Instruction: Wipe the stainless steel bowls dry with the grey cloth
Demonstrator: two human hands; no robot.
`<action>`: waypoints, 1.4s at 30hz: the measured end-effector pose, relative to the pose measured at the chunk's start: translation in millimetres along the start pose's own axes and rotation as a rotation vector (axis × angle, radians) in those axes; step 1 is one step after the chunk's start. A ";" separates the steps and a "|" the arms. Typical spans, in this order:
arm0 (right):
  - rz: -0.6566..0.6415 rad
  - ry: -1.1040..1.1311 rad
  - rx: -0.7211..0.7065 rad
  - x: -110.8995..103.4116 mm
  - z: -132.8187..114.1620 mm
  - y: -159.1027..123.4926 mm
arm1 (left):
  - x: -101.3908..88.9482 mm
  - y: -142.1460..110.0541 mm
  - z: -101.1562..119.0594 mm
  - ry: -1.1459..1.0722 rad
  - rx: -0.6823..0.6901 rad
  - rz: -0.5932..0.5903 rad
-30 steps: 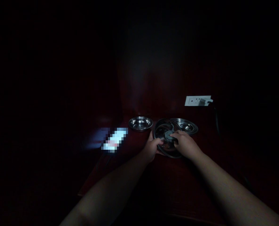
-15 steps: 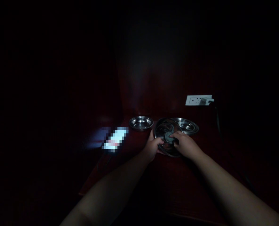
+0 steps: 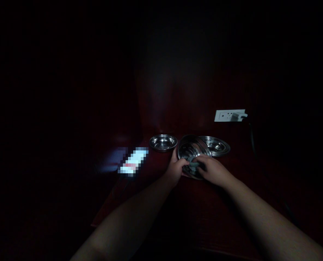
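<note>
In dim light, my left hand (image 3: 175,169) grips the left rim of a steel plate (image 3: 192,149) that is tilted up toward me on a dark red table. My right hand (image 3: 212,169) is closed on a small grey cloth (image 3: 193,164) and presses it against the plate's lower inner face. Both forearms reach in from the bottom of the view.
A small steel bowl (image 3: 163,142) sits left of the held plate, and another steel plate (image 3: 216,145) lies behind it on the right. A lit, blurred phone screen (image 3: 133,161) lies at the left. A white wall socket (image 3: 229,115) with a plug and dark cable is at the back right.
My right hand with the cloth has moved down and slightly left across the plate's face. The plate is tilted a little more upright.
</note>
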State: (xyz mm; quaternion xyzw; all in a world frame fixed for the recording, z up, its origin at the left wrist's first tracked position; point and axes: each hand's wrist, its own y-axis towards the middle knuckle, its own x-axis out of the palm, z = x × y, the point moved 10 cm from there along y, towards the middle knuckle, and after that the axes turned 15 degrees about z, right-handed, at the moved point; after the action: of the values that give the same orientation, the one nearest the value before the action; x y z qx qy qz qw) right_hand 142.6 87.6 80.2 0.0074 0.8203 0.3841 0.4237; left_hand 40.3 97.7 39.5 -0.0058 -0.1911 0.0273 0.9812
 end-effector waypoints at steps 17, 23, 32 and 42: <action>0.008 0.546 0.096 -9.0 -30.6 -1.3 | -10.8 10.5 -3.1 -0.124 0.031 0.142; -0.005 0.736 0.218 -0.8 -26.9 -2.8 | -9.8 9.6 -1.3 -0.125 0.035 0.148; 0.013 0.777 0.358 6.6 -17.0 -3.2 | -1.8 7.8 6.1 -0.114 0.138 0.091; 0.043 0.696 0.314 3.9 -16.1 -1.9 | 5.9 -0.5 8.5 -0.077 0.191 0.019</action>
State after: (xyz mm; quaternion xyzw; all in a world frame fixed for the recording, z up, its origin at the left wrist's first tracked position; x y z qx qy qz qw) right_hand 129.4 77.6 81.9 -0.0417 0.9637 0.2419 0.1052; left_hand 42.7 97.6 49.6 0.0869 -0.2253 0.0550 0.9688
